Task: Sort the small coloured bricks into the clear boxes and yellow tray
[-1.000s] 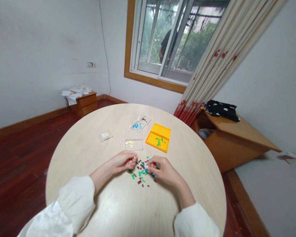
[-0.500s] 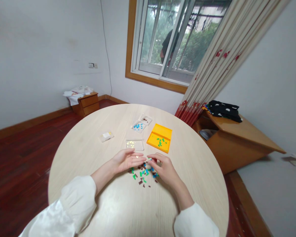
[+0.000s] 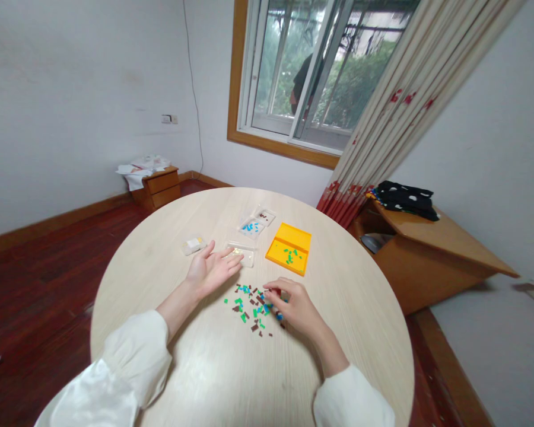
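My left hand [image 3: 213,270] is palm up with its fingers spread, and its fingertips overlap the near-left part of a clear plastic tray [image 3: 251,261]. Pale yellow pieces in that tray are partly hidden by the fingers. No piece can be made out on the palm. Over the right side of a loose pile of small toy bricks [image 3: 255,313], brown, green and blue, my right hand [image 3: 296,302] hangs with bent fingers. A small gap shows between its thumb and index finger, and no brick is clearly visible in it.
An open yellow case [image 3: 295,238] with green pieces lies beyond my right hand. Farther back are a clear tray of blue pieces [image 3: 250,228] and one of brown pieces [image 3: 266,216]. A small closed clear box [image 3: 193,245] sits on the round table [image 3: 204,367].
My left hand has moved left and away from me, from beside the right hand to the clear tray, its fingers spreading. More of the pile shows. My right hand has barely moved.
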Demonstrator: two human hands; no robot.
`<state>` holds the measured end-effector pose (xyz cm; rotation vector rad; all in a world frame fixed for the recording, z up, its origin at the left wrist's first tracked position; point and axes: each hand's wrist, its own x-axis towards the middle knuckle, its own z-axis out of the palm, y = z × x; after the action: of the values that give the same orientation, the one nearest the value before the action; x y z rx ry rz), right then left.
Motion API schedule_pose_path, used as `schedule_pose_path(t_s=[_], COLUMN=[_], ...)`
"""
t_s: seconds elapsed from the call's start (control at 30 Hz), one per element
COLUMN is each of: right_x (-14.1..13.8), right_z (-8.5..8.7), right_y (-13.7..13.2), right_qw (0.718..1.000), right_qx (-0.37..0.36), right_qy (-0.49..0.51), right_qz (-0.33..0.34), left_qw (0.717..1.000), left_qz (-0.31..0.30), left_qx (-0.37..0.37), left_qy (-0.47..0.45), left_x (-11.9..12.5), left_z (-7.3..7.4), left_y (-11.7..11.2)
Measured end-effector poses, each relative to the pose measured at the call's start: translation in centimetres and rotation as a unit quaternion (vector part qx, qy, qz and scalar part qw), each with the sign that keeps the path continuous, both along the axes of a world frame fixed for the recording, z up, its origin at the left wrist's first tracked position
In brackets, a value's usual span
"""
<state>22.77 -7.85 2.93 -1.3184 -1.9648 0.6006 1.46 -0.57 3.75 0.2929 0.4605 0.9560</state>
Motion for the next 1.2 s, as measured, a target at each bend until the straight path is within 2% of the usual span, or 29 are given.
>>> schedule_pose_path(t_s=[0.23, 0.3, 0.33, 0.4, 0.5, 0.53, 0.6, 0.73, 0.9, 0.97, 1.2], right_x=[0.0, 0.0, 0.0, 0.0, 0.0, -0.1, -0.1, -0.2, 0.0, 0.2, 0.7], right_z=[0.1, 0.1, 0.1, 0.2, 0.1, 0.1, 0.1, 0.1, -0.2, -0.4, -0.8], right_y=[0.0, 0.1, 0.1, 0.1, 0.1, 0.1, 0.0, 0.0, 0.1, 0.2, 0.6], right_qw=[1.0, 1.0, 1.0, 1.0, 1.0, 1.0, 1.0, 0.999, 0.999, 0.999, 0.997], right_qx=[-0.002, 0.0, 0.001, 0.001, 0.0, -0.001, -0.001, 0.003, 0.012, 0.019, 0.041], right_qy=[0.001, -0.003, -0.006, -0.01, -0.014, -0.017, -0.024, -0.033, -0.037, -0.031, -0.004], right_qz=[0.003, 0.002, -0.001, -0.005, -0.006, -0.006, -0.007, -0.01, -0.012, -0.021, -0.063], left_qw=[0.998, 0.988, 0.973, 0.915, 0.79, 0.755, 0.708, 0.65, 0.489, 0.461, 0.455], left_qz=[0.06, 0.099, 0.122, 0.163, 0.186, 0.18, 0.156, 0.097, 0.003, 0.002, 0.126], left_qx=[0.01, 0.035, 0.062, 0.142, 0.296, 0.341, 0.406, 0.457, 0.524, 0.535, 0.504], left_qy=[0.034, 0.117, 0.184, 0.34, 0.504, 0.53, 0.556, 0.599, 0.697, 0.708, 0.723], left_x=[-0.1, -0.2, -0.2, -0.4, -0.8, -0.9, -1.0, -0.9, -0.8, -0.8, -1.2], left_z=[-0.9, -1.4, -1.7, -2.3, -3.3, -3.6, -4.2, -4.6, -3.9, -3.7, -3.9], left_y=[0.9, 1.4, 1.6, 2.0, 2.2, 2.2, 2.1, 1.9, 1.5, 1.4, 1.4])
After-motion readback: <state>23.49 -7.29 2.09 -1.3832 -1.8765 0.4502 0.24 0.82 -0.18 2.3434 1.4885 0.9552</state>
